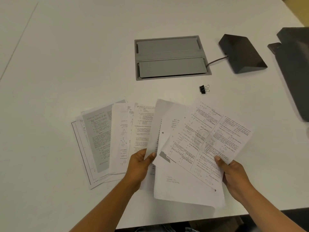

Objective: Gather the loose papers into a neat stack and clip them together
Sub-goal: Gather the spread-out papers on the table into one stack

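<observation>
Several printed sheets lie fanned out across the white table (66,56) near its front edge. My right hand (234,176) grips the lower right edge of a tilted printed sheet (209,136) at the right of the fan, thumb on top. My left hand (140,166) pinches the bottom edge of a mostly blank sheet (160,121) just left of it. More papers (103,138) with text and chemical diagrams spread out to the left, overlapping. A small black binder clip (203,89) lies on the table beyond the papers, apart from both hands.
A grey recessed cable hatch (170,57) sits in the table behind the clip. A dark wedge-shaped device (242,54) with a cable lies to its right. A dark object (296,67) fills the far right edge. The table's front edge runs just below the papers.
</observation>
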Tool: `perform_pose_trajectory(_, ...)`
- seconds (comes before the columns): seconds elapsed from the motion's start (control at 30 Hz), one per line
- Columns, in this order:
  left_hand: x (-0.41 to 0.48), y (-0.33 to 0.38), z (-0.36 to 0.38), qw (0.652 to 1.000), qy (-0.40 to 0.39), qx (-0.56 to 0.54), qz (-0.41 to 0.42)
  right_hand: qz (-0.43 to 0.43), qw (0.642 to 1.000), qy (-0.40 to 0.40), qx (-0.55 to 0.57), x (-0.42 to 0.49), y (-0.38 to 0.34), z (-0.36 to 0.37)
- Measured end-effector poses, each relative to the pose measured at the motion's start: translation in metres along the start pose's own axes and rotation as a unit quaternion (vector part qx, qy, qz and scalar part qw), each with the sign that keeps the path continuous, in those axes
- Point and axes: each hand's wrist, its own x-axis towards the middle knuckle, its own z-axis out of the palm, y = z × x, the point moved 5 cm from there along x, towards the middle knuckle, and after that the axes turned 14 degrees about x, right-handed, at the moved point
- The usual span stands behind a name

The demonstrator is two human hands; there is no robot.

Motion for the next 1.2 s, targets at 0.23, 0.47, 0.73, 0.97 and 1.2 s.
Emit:
perform_pose_trajectory(0.23, -0.008, 0.006, 0.008, 0.997, -0.038, -0.066, -0.004, 0.046, 0.998, -0.044, 0.001, 0.000, 0.004, 0.023)
perform_pose_trajectory(0.47, -0.008, 0.005, 0.008, 0.995, -0.040, -0.055, -0.068, 0.040, 0.997, -0.051, -0.041, -0.005, 0.006, 0.030)
perform_pose_trajectory(0.73, -0.010, 0.023, 0.000, 0.994, -0.085, -0.050, -0.050, 0.032, 0.993, -0.112, -0.026, -0.012, -0.004, 0.041)
perform_pose_trajectory(0.97, -0.007, 0.051, -0.004, 0.991, -0.106, 0.037, 0.069, -0.031, 0.991, -0.123, -0.045, -0.013, -0.026, 0.062)
perform_pose_trajectory(1.2, -0.008, 0.075, -0.003, 0.991, -0.036, 0.031, 0.125, -0.129, 0.980, -0.142, -0.060, -0.018, -0.049, 0.089)
